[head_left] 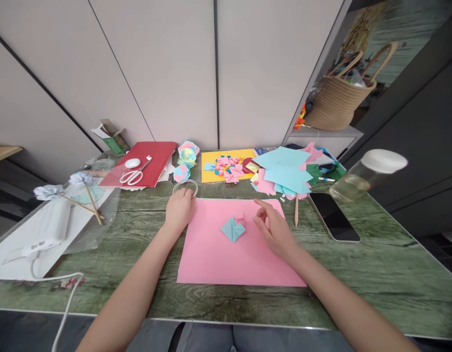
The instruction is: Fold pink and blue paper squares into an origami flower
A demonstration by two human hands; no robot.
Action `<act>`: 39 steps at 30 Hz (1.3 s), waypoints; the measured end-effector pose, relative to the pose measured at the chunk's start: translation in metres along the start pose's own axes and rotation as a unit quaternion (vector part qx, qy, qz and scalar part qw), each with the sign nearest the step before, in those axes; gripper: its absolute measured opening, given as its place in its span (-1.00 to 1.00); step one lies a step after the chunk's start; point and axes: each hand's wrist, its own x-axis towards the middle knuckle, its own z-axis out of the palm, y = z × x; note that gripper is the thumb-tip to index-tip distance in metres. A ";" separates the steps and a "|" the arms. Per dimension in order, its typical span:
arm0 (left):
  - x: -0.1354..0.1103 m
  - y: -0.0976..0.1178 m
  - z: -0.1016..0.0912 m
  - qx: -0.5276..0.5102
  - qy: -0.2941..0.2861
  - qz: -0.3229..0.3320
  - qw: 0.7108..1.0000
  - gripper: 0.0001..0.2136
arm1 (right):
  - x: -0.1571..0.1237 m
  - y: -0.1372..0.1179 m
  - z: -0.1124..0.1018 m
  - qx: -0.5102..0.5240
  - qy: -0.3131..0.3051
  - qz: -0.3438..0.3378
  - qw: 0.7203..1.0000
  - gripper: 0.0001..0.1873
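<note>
Blue piece and pink piece lie folded, touching, blue sheets far right lie unfolded; right hand loosely open, left hand at clear ring, grip unclear.

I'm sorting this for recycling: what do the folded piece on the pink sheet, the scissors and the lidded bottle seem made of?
Folded piece: matte paper, judging by its crisp creases and flat facets.
Scissors: smooth white handles, probably plastic; slim grey blades, likely metal.
Lidded bottle: clear, smooth body, glass or plastic; opaque white lid, probably plastic.
</note>
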 end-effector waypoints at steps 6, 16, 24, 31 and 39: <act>-0.035 0.048 -0.010 -0.254 0.014 0.075 0.964 -0.77 | -0.013 -0.018 0.002 0.110 -0.056 -0.036 0.992 -0.56; -0.059 0.075 -0.020 -0.345 -0.121 0.155 0.918 -0.62 | -0.018 -0.020 0.006 0.224 -0.095 -0.028 0.969 -0.53; -0.065 0.071 -0.002 -0.260 -0.048 0.248 0.932 -0.51 | -0.016 -0.013 0.007 0.170 -0.081 -0.057 0.981 -0.58; -0.064 0.069 0.002 -0.174 0.056 0.285 0.941 -0.54 | -0.011 -0.017 0.005 0.240 -0.049 -0.023 0.969 -0.78; -0.067 0.070 0.003 -0.146 0.049 0.309 0.938 -0.59 | -0.012 -0.014 0.008 0.053 0.050 -0.119 0.990 -0.65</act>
